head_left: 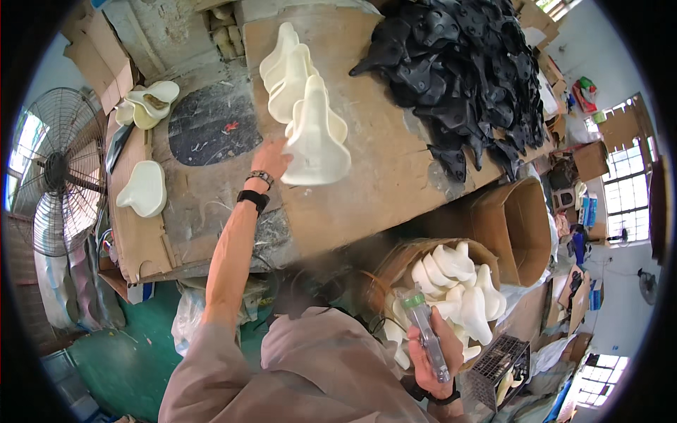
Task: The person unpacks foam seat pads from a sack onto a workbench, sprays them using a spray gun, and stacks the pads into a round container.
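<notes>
Cream-white foam bicycle saddle pads stand nested in a row on the cardboard-topped table. My left hand point(271, 159) reaches to the left edge of the nearest saddle pad point(316, 151), its fingers closed against the side; the fingertips are partly hidden. Lower right, my right hand point(436, 350) is wrapped round a grey hand tool point(427, 334) with a green end; its exact kind does not show. That tool is held above a cardboard box point(389, 269) filled with more white saddle pads point(471, 299).
A big heap of black saddle shells point(458, 77) covers the table's far right. Loose white pads point(145, 189) lie at the left, near a dark oval patch point(215, 123). A wire fan point(56, 171) stands left; an open carton point(525, 233) and a dark crate point(499, 366) are right.
</notes>
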Demonstrator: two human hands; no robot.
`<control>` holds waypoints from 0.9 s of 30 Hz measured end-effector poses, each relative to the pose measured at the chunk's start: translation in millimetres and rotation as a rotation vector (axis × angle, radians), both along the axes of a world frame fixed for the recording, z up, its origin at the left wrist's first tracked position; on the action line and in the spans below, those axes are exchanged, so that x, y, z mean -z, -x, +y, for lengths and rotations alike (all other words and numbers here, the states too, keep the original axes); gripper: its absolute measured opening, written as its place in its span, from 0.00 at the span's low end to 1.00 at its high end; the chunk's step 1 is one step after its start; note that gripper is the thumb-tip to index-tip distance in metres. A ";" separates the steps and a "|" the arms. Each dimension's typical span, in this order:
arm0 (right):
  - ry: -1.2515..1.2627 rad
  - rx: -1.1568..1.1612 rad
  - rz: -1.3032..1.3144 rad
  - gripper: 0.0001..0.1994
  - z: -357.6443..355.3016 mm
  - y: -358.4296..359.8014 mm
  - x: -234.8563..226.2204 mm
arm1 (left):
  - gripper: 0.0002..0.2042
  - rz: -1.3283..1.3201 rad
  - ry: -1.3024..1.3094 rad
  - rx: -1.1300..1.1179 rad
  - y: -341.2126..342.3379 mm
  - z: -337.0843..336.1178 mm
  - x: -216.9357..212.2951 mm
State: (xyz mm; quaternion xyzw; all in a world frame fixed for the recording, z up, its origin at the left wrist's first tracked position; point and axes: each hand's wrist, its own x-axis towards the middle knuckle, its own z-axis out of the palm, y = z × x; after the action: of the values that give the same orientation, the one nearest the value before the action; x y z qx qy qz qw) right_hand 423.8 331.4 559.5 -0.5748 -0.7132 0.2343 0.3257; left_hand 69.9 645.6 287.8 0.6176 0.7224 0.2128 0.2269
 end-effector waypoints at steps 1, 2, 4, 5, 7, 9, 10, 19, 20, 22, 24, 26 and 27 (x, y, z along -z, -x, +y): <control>0.007 0.007 -0.004 0.26 -3.4 0.0 1.3 | 0.27 -0.004 0.007 0.007 -0.9 4.2 -11.4; 0.022 -0.003 -0.016 0.29 -8.8 -2.3 1.5 | 0.27 -0.008 -0.032 -0.002 -0.1 9.8 -24.2; 0.025 -0.039 -0.022 0.32 -9.3 -7.4 5.1 | 0.27 -0.005 -0.084 -0.037 6.6 27.2 -31.8; 0.073 -0.015 0.058 0.32 -14.4 -8.8 8.2 | 0.27 0.004 -0.037 -0.073 7.9 34.1 -29.2; 0.127 0.015 0.137 0.32 -15.8 -10.6 8.6 | 0.27 0.012 0.013 -0.103 10.8 40.7 -25.9; 0.332 -0.005 0.041 0.33 -15.4 -13.1 5.1 | 0.24 0.051 0.013 -0.071 14.0 41.7 -24.9; 0.335 -0.004 0.041 0.33 -15.4 -13.5 5.3 | 0.24 0.051 0.015 -0.070 14.5 41.2 -25.0; 0.339 -0.086 0.093 0.28 -0.1 -8.2 13.9 | 0.20 -0.020 -0.090 -0.121 78.7 -38.4 -17.9; 0.368 -0.107 0.069 0.28 2.3 -8.3 16.2 | 0.20 -0.002 -0.041 -0.148 99.0 -60.0 -10.8; 0.393 -0.126 0.049 0.28 8.8 -5.6 19.1 | 0.21 0.028 0.053 -0.191 129.2 -98.8 9.4; 0.315 -0.103 0.072 0.28 14.4 -1.0 20.8 | 0.22 0.043 0.101 -0.210 133.2 -120.6 23.1; 0.279 -0.062 0.067 0.28 18.2 5.4 12.6 | 0.24 0.038 0.184 -0.100 122.0 -126.0 28.3; 0.241 -0.020 0.060 0.28 19.2 8.0 9.7 | 0.24 -0.006 0.173 -0.043 112.1 -118.8 34.0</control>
State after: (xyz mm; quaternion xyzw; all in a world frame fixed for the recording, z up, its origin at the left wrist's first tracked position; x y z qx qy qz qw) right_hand 415.8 350.6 549.8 -0.5952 -0.6756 0.3386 0.2733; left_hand -42.3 526.8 253.8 0.5795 0.7503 0.1565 0.2768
